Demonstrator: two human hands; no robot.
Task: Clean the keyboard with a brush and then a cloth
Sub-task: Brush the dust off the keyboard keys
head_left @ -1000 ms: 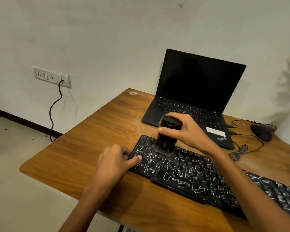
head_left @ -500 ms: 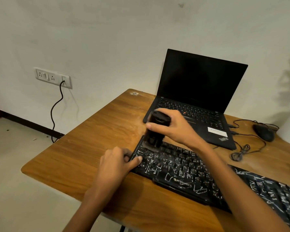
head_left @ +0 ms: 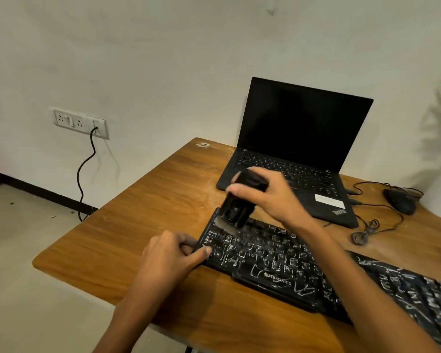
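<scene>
keyboard [head_left: 278, 261] right end cropped, brush [head_left: 236, 212] bristles seemingly blurred

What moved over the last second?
The right hand swept the black handheld brush leftward along the black dusty keyboard to its top-left corner, where the bristles now rest. The left hand kept gripping the keyboard's left edge. Black laptop and black mouse unchanged.
</scene>
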